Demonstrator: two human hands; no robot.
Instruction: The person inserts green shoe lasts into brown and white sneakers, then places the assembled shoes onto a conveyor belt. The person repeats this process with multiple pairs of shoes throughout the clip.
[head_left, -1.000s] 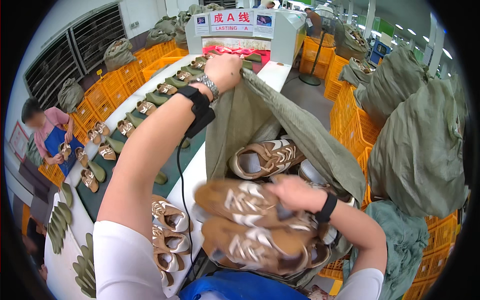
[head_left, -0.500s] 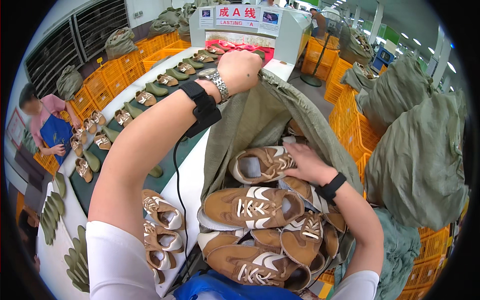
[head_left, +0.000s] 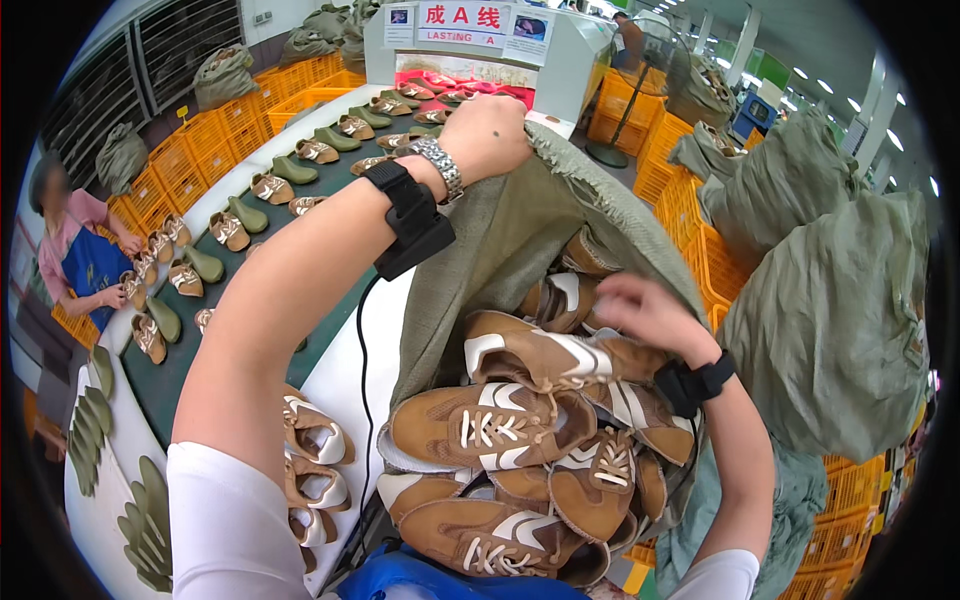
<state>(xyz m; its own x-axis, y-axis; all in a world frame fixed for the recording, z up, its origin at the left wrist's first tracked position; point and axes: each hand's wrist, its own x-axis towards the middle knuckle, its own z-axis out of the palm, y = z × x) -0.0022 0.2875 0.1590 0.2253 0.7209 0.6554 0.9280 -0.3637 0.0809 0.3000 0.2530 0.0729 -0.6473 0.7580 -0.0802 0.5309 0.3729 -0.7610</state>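
Observation:
My left hand (head_left: 487, 135) is closed on the rim of a grey-green woven sack (head_left: 450, 260), holding it up. Brown shoe uppers with white stripes and laces fill the sack. My right hand (head_left: 650, 315), slightly blurred, is inside the sack's right side, fingers loosely bent and nothing seen in them. Just below it, one shoe upper (head_left: 530, 345) lies tilted on its side. Behind that sits another upper (head_left: 560, 298), close to my fingertips. Nearer to me are a laced upper (head_left: 480, 425) and a lower one (head_left: 490, 535).
Left, a green conveyor (head_left: 165, 375) carries uppers and green shoe lasts (head_left: 247, 215). A person (head_left: 85, 250) in a blue apron works beside it. More uppers (head_left: 318, 485) rest on the white ledge. Full sacks (head_left: 830, 320) and orange crates (head_left: 715, 265) stand right; a black cable (head_left: 362, 350) hangs near my left arm.
My right hand has come off the upper it was touching and shifted right. That upper now lies tipped on its side, nearer the pile. My left hand keeps its hold on the sack.

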